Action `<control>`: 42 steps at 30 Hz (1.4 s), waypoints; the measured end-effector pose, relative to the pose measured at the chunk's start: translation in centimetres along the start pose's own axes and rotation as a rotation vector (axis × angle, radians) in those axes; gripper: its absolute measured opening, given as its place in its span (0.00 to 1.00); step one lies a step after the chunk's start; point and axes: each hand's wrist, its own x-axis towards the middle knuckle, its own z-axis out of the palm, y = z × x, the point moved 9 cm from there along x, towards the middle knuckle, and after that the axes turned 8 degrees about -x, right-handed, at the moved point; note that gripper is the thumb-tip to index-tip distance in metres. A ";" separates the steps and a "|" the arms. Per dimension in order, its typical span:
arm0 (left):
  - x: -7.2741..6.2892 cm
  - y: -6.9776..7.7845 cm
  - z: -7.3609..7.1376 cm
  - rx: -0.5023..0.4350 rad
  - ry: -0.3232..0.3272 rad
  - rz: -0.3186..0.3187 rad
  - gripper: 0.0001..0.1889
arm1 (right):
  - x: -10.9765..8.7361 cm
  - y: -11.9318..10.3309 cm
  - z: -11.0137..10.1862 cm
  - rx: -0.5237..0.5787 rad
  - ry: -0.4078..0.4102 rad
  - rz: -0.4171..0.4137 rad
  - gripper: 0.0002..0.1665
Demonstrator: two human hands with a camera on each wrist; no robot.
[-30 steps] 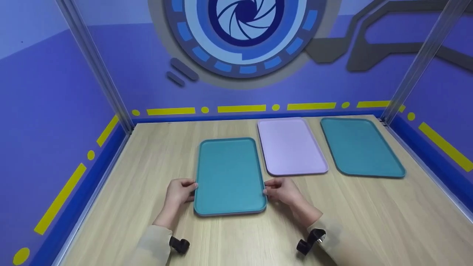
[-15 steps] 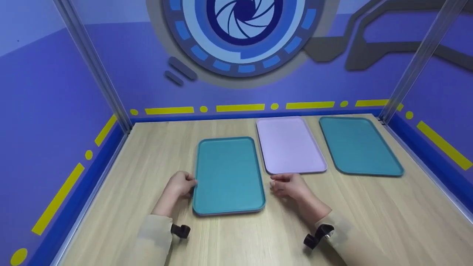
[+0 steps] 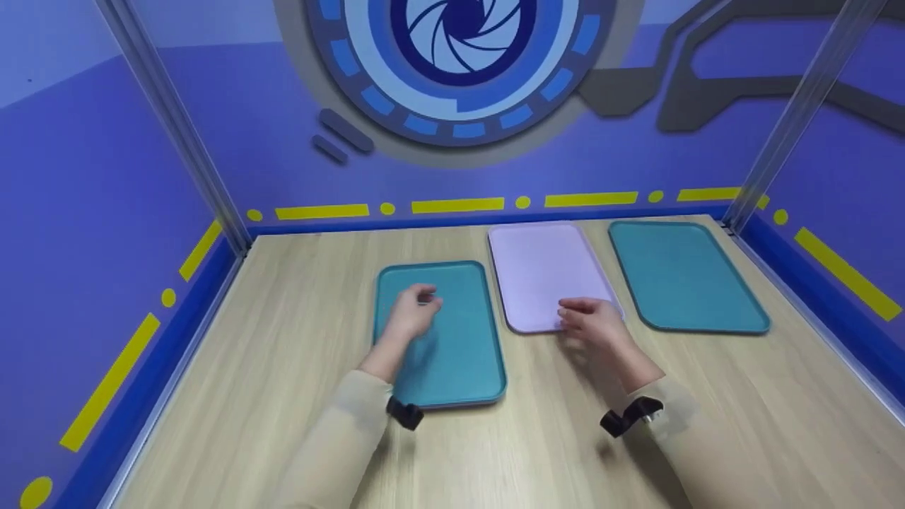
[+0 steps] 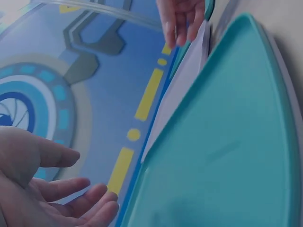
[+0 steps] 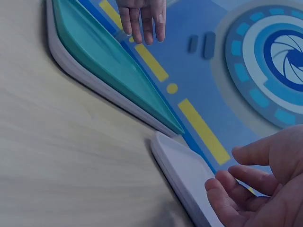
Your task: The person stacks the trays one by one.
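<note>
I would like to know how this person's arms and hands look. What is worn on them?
The left hand and the right hand are bare, without gloves. Both sleeves are long and beige. A small black device sits near each sleeve's end; no cables are visible.

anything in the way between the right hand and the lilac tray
Nothing visible: the right hand hovers over the near right part of the lilac tray. The left hand is off to the side, over a teal tray.

Pale wood-grain counter (image 3: 297,283) here, trays right on it: left lilac tray (image 5: 59,54) with a teal one (image 3: 459,346) stacked on top, middle lilac tray (image 3: 544,276), right teal tray (image 3: 686,276).
</note>
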 end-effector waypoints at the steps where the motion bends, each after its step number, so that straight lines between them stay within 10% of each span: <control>1: 0.3 0.2 1.0 -0.021 -0.013 -0.007 0.21 | 0.3 0.0 -0.5 -0.016 0.013 0.001 0.27; 10: 2.4 1.4 9.2 -0.282 -0.099 -0.184 0.22 | 3.3 0.1 -4.6 -0.126 0.108 0.035 0.29; 18: 3.0 1.8 13.5 -0.216 -0.136 -0.291 0.30 | 5.2 0.2 -7.1 -0.284 0.232 0.017 0.28; 35: 3.0 1.4 15.1 -0.153 -0.146 -0.315 0.35 | 6.2 1.3 -8.2 -0.444 0.145 0.117 0.34; 42: 2.6 1.5 14.8 -0.201 -0.187 -0.380 0.35 | 5.8 1.9 -9.9 -0.347 0.202 0.120 0.12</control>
